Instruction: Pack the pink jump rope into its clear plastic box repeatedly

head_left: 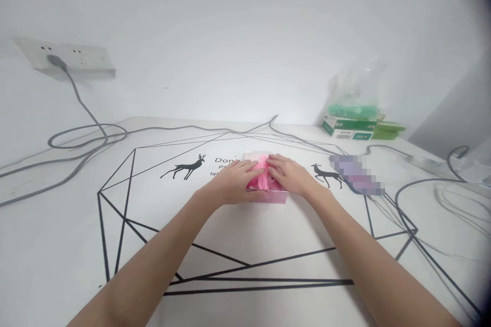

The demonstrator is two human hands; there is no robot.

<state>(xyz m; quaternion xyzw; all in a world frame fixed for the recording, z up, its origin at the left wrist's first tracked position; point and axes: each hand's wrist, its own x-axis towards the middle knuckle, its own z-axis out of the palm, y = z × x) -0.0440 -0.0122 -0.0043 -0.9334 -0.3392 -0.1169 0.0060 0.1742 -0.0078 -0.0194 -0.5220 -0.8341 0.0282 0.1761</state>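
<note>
A small pink box (276, 197) stands near the middle of the table, its pale flap (251, 155) raised at the back. Inside it shows a bright pink, soft-looking item (263, 178) whose kind I cannot make out. My left hand (235, 183) grips the box from the left, its thumb along the front edge and its fingers over the pink item. From the other side my right hand (287, 172) holds the box, fingers bent inward over the contents. The fingers hide much of the box's inside.
The white table mat (230, 225) bears black lines and deer. Grey cables (172, 127) run along the back. At right lie a blurred-out flat object (356, 174) and more cords. Green-and-white boxes (349, 126) carry a clear plastic bag (355, 92). A wall socket (84, 59) holds a plug.
</note>
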